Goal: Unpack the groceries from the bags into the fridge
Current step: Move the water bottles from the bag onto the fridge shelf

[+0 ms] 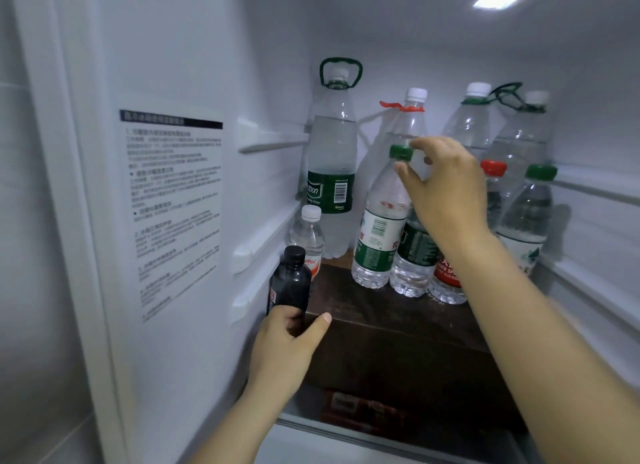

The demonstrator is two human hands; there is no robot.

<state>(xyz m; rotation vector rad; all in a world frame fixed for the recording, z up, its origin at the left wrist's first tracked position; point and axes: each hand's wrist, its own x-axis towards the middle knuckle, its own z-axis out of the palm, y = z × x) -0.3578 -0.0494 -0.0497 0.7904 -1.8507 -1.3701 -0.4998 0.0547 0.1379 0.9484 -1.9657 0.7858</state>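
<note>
**Fridge shelf, bottle stock: two items in hand**

Item 1: dark bottle, black cap, upright at the front left corner of the brown box, close to the left wall of the fridge. The left hand grips it low, fingers wrapped round the base and thumb out along the box edge. The hand hides whether the base rests on anything.

Item 2: green-capped bottle, upright on the box, front left of a tight cluster. The right hand is at its neck, with forefinger at the cap, thumb below and a gap between them. Whether it actually pinches cannot be told.

Neighbours: small white-capped bottle just behind Item 1; red-capped bottle and others beside Item 2.

Hazards, as judged:
- Item 1, let go half on the box corner, would likely tip into the gap or forward off the shelf.
- Pushing it back could knock the small bottle over.
- Item 2 is tall and packed close, so a sideways pull at the cap may topple its neighbours.
</note>
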